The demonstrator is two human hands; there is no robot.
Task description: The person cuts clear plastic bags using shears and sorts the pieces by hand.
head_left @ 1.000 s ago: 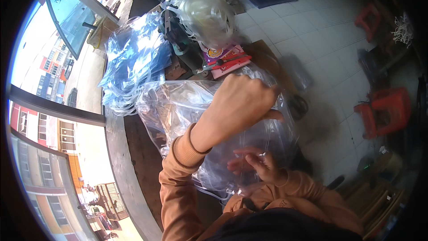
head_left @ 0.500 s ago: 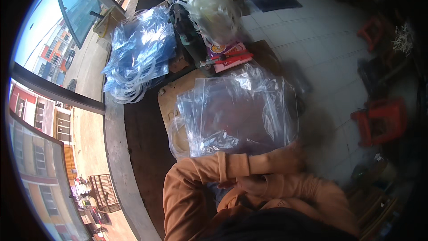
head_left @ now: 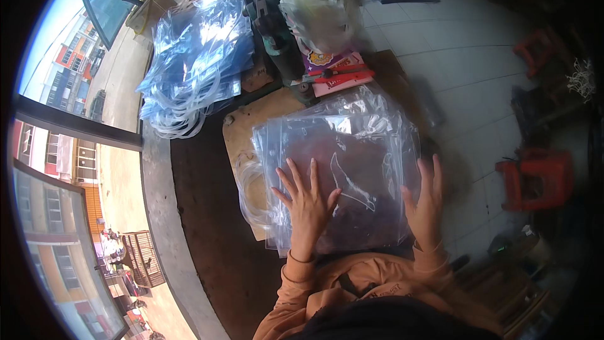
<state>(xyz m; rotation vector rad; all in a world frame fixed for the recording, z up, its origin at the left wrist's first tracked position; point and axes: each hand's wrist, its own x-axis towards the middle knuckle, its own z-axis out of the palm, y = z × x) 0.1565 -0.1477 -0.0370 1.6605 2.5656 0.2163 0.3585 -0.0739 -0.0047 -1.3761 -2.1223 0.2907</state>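
Observation:
In front of me lies a stack of clear plastic bags (head_left: pixel 362 151) on a wooden board (head_left: pixel 242 127). My left hand (head_left: pixel 307 198) rests on the stack's left part, fingers spread, palm down. At the stack's right edge my right hand (head_left: pixel 426 198) is upright with fingers apart, its thumb near the plastic. Neither hand holds anything. Pale plastic straps (head_left: pixel 250 192) curl out from the left side of the stack. Just beyond it, red-handled scissors (head_left: pixel 343 77) lie on a pink and purple packet (head_left: pixel 333 63).
A pile of clear bags with looped handles (head_left: pixel 198 63) lies at the far left, beside a dark green machine (head_left: pixel 274 34). Behind the packet is a big bundle of whitish strips (head_left: pixel 321 3). Red stools (head_left: pixel 536 179) stand on the tiled floor to the right. A window ledge (head_left: pixel 165 214) runs along the left.
My forearms were crossed low in front of me. They have uncrossed, and my left hand now lies on the bags while the right is at their right edge.

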